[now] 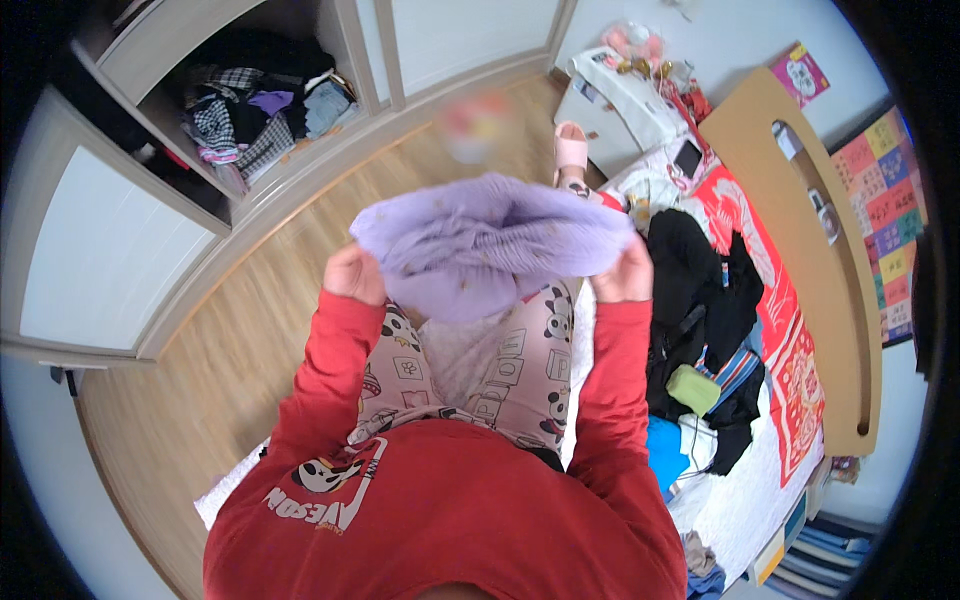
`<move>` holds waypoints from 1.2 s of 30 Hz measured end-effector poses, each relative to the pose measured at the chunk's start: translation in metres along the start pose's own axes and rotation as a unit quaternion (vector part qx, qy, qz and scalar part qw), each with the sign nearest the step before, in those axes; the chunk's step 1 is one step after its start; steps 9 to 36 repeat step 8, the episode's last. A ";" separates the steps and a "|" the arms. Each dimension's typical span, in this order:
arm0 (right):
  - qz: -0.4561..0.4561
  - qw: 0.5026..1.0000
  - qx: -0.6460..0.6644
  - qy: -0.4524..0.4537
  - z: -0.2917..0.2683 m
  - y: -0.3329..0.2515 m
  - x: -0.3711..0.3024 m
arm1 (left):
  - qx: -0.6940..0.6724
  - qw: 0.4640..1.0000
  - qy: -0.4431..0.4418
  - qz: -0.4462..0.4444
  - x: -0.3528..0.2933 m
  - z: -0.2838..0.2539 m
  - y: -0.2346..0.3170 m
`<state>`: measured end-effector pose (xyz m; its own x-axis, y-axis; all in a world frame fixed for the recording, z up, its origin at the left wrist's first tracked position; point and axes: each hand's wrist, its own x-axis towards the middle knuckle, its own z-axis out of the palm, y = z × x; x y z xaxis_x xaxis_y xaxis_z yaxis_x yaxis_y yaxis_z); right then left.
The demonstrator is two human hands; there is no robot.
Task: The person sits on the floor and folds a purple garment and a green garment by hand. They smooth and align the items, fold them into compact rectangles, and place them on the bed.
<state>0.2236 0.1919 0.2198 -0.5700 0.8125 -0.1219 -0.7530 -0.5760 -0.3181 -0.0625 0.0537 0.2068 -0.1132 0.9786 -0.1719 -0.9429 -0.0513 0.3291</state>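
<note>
A light purple garment [450, 245] with small brownish specks and gathered, wrinkled fabric is stretched out in front of me, above my lap. My left hand [355, 275] is closed on its left end, and my right hand [626, 272] pinches its right end. Between the hands the cloth sags in folds, and its upper edge looks loosely bunched. Which kind of garment it is, I cannot tell. Below it are my legs in pale pink panda-print trousers [510, 375].
On the right, a bed [737, 480] holds a pile of dark clothes [690, 290], a green pouch [692, 389] and a phone [687, 157]. An open wardrobe compartment [345, 115] at the far left contains heaped clothes. A white bedside cabinet [600, 120] stands beyond the bed.
</note>
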 end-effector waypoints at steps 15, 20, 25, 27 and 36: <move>-0.002 0.924 -0.378 -0.060 0.076 0.083 0.038 | 0.155 0.976 -0.139 0.065 0.013 0.058 -0.005; -0.002 0.924 -0.378 -0.060 0.076 0.083 0.038 | 0.155 0.976 -0.139 0.065 0.013 0.058 -0.005; -0.002 0.924 -0.378 -0.060 0.076 0.083 0.038 | 0.155 0.976 -0.139 0.065 0.013 0.058 -0.005; -0.002 0.924 -0.378 -0.060 0.076 0.083 0.038 | 0.155 0.976 -0.139 0.065 0.013 0.058 -0.005; -0.002 0.924 -0.378 -0.060 0.076 0.083 0.038 | 0.155 0.976 -0.139 0.065 0.013 0.058 -0.005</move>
